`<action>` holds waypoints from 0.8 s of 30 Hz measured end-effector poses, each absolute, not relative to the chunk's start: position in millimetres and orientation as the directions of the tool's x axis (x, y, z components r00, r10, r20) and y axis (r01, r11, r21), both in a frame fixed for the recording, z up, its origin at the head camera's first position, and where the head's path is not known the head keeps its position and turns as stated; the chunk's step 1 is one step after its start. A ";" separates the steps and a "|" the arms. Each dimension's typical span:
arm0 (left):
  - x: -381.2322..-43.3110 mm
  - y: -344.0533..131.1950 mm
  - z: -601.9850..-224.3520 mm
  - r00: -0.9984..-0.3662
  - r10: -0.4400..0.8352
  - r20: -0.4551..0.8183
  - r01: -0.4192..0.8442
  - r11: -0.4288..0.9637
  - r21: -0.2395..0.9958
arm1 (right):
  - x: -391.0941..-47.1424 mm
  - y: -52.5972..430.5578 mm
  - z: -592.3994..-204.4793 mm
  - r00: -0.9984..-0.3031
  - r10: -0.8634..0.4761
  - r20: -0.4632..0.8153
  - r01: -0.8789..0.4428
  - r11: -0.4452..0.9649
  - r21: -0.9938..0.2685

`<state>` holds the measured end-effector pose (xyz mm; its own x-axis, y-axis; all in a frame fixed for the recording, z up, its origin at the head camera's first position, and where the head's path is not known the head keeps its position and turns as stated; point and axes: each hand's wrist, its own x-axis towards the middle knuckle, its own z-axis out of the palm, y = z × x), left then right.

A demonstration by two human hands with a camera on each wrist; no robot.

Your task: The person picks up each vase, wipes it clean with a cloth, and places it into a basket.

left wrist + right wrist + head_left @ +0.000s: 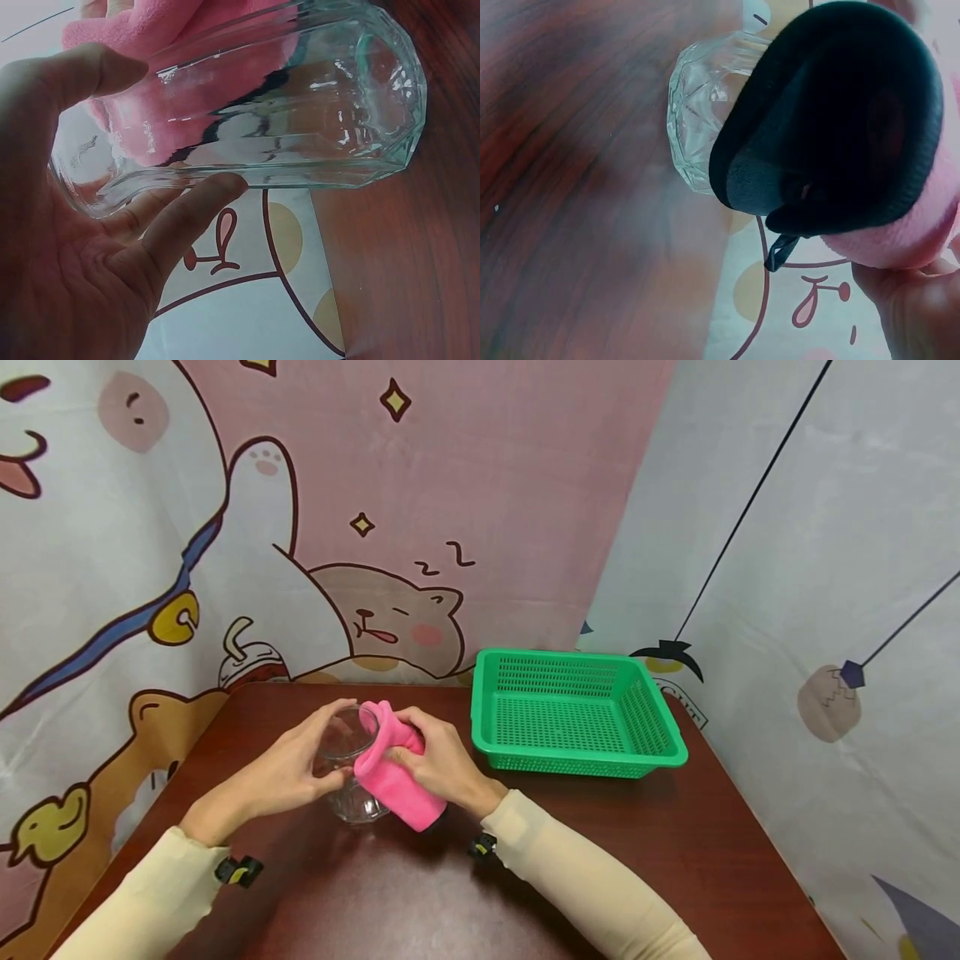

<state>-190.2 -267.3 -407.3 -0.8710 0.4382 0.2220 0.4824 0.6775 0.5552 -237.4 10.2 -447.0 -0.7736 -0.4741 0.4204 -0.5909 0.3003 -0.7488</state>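
My left hand point(281, 777) grips a clear glass jar point(358, 802) near its rim, with the thumb on one side and fingers on the other. The jar is tilted, its faceted base towards the tabletop; I cannot tell whether it touches. A pink plush mitt point(408, 793) is in my right hand point(446, 764), its upper end bunched against the jar's rim. In the right wrist view, the mitt's dark-lined opening point(840, 127) faces the camera, with a small loop point(780, 252) at its edge. Some right fingers are hidden by the mitt.
A green plastic basket point(577, 762) with slotted sides stands at the back right of the dark wooden table point(360, 893). Cartoon-printed curtains point(510, 510) close off the back and both sides.
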 end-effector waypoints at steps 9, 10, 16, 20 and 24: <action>-189.0 -267.5 -407.5 -0.874 0.433 0.219 0.475 0.673 0.566 | -237.3 7.3 -449.3 -0.751 -0.508 0.422 -0.630 0.362 -0.687; -188.9 -267.5 -407.6 -0.875 0.433 0.216 0.474 0.672 0.569 | -237.1 7.2 -449.9 -0.749 -0.512 0.421 -0.635 0.371 -0.678; -189.3 -267.3 -407.3 -0.872 0.436 0.220 0.479 0.673 0.563 | -238.1 7.3 -454.1 -0.734 -0.550 0.399 -0.658 0.427 -0.621; -189.1 -267.0 -406.8 -0.876 0.432 0.215 0.473 0.680 0.560 | -238.9 8.5 -456.1 -0.732 -0.575 0.366 -0.660 0.463 -0.592; -187.6 -266.8 -406.3 -0.885 0.420 0.201 0.455 0.690 0.563 | -239.1 9.3 -460.4 -0.741 -0.594 0.314 -0.644 0.495 -0.584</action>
<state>-187.6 -266.8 -406.3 -0.8851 0.4200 0.2007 0.4551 0.6902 0.5626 -239.1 9.3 -460.4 -0.7408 -0.5939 0.3139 -0.6439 0.4947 -0.5836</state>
